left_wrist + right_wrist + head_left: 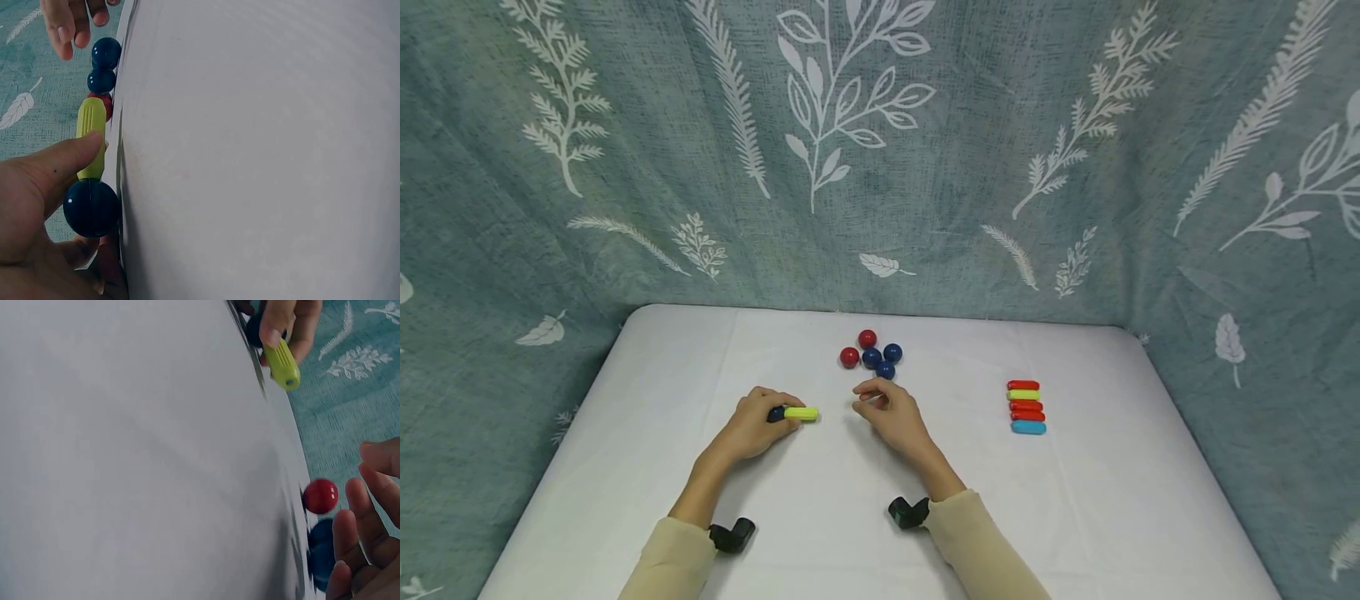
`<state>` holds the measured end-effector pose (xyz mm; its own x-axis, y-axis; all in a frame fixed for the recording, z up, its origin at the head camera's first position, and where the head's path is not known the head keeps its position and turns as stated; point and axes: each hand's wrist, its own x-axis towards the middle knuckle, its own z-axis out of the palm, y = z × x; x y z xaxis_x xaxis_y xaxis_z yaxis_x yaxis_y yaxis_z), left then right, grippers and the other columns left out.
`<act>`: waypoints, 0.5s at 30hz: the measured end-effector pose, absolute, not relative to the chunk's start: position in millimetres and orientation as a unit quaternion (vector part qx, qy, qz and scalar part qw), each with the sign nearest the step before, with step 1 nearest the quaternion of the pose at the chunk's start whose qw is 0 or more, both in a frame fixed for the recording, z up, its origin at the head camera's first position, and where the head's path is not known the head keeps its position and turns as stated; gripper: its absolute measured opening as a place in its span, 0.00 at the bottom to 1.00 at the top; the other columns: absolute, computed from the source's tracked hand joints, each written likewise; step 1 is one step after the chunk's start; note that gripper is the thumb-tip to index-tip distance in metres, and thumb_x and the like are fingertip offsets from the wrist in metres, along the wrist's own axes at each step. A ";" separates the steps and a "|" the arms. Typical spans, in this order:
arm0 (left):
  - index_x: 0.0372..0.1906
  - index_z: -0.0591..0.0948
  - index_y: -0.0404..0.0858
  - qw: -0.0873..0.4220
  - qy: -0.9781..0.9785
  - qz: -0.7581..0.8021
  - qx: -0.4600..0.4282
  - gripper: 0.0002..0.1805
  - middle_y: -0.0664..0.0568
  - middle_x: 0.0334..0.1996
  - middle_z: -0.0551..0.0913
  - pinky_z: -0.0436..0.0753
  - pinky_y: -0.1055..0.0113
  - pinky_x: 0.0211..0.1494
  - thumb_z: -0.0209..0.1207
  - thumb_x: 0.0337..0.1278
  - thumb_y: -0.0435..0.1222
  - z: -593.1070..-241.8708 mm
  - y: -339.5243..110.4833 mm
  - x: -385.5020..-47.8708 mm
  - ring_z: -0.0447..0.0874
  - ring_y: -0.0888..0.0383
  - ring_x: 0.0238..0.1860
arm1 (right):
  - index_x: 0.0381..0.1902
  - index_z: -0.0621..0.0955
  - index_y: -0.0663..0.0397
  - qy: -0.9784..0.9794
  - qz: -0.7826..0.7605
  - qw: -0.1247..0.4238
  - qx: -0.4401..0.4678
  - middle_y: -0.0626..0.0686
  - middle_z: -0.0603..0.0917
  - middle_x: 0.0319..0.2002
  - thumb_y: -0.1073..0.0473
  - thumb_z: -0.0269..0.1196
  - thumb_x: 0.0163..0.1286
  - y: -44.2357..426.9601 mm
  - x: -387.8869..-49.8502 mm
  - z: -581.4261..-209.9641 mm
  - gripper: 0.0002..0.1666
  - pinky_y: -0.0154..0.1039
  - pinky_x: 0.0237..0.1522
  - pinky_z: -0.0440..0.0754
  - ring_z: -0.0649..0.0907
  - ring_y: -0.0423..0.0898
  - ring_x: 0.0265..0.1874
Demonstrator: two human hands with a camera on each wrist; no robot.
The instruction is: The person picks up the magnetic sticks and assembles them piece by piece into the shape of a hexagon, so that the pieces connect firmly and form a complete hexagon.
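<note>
My left hand (758, 425) pinches a yellow-green plastic rod (92, 128) between thumb and fingers. At the rod's near end sits a dark blue ball (92, 208), joined to it; the other end of the rod is bare and shows a small hole in the right wrist view. My right hand (891, 417) hovers to the right of the rod with loosely bent fingers and nothing between them. Just beyond it lie dark blue balls (885, 369) and red balls (849, 357) in a loose cluster on the table.
On the right of the white-covered table (1105, 492) several rods lie side by side: red rods (1026, 406), a yellow-green rod (1024, 395) and a light blue rod (1028, 427). A green leaf-patterned curtain (880, 167) hangs behind and along both sides.
</note>
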<state>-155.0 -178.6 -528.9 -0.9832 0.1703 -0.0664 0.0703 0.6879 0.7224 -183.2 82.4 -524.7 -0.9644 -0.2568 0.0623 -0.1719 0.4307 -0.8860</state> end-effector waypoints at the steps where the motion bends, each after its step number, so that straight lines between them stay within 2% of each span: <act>1: 0.49 0.87 0.49 0.064 0.916 0.391 0.066 0.12 0.41 0.52 0.75 0.71 0.38 0.56 0.68 0.61 0.38 -528.9 -178.7 -154.8 0.69 0.39 0.55 | 0.46 0.85 0.49 0.846 -0.519 0.033 -0.121 0.45 0.84 0.38 0.59 0.69 0.66 86.4 -183.6 -524.5 0.10 0.37 0.36 0.76 0.79 0.44 0.35; 8: 0.49 0.87 0.47 0.067 0.912 0.400 0.058 0.12 0.41 0.52 0.75 0.70 0.37 0.56 0.68 0.61 0.37 -526.1 -177.8 -152.8 0.69 0.38 0.57 | 0.45 0.86 0.52 0.837 -0.541 -0.006 -0.082 0.47 0.84 0.37 0.58 0.70 0.66 109.3 -191.0 -526.0 0.10 0.41 0.35 0.77 0.80 0.46 0.35; 15: 0.49 0.87 0.47 0.070 0.912 0.401 0.058 0.12 0.41 0.52 0.75 0.70 0.38 0.56 0.68 0.61 0.37 -524.1 -177.6 -153.0 0.69 0.38 0.57 | 0.48 0.85 0.55 0.835 -0.549 -0.028 -0.039 0.51 0.84 0.40 0.59 0.70 0.66 118.5 -203.3 -530.0 0.14 0.45 0.42 0.77 0.81 0.49 0.39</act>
<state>-153.0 -177.6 -524.1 -0.9836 0.1615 -0.0808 0.0497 0.6722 0.7387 -203.3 118.5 -530.0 -0.9954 -0.0350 0.0891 -0.0956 0.3944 -0.9139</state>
